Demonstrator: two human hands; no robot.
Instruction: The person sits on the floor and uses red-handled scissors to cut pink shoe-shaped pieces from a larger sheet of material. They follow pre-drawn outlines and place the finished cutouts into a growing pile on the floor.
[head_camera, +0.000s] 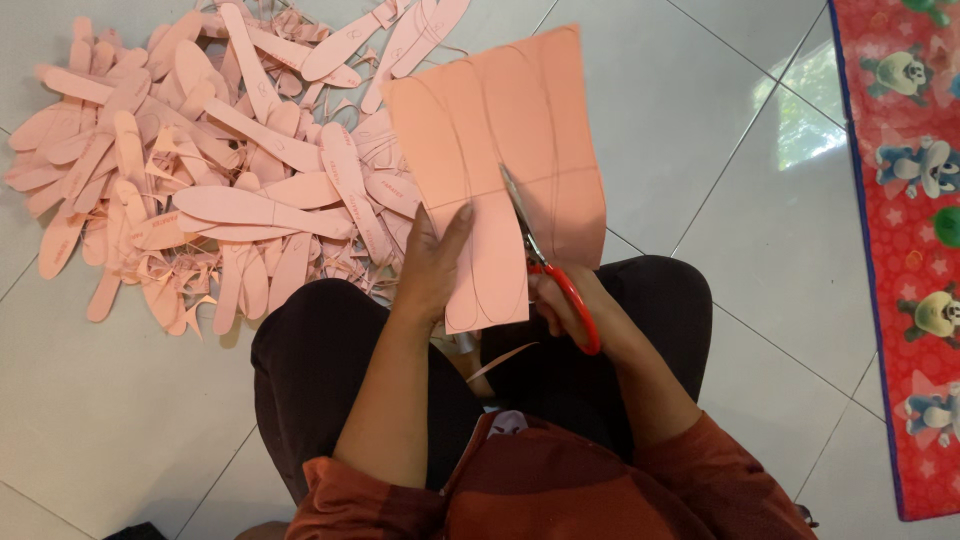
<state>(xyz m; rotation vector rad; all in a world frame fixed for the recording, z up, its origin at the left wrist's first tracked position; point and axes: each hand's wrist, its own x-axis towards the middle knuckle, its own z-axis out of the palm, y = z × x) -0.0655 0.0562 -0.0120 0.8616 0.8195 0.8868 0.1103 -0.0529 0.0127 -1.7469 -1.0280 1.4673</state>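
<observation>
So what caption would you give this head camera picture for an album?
Left hand holds a pink sheet while the right hand cuts it with red-handled scissors, beside a pile of cut insoles.

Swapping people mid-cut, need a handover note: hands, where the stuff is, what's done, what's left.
Left hand: grips the pink sheet at its lower left, thumb on the face, holding it up over the lap.
Right hand: works the red-handled scissors, blades partway into the sheet along a drawn insole outline.
Done: a big pile of cut insoles, mixed with thin offcuts, lies on the tiled floor to the left.
Left: this cut is unfinished, and several traced outlines on the sheet are still uncut.
A red printed mat lies along the right edge.
</observation>
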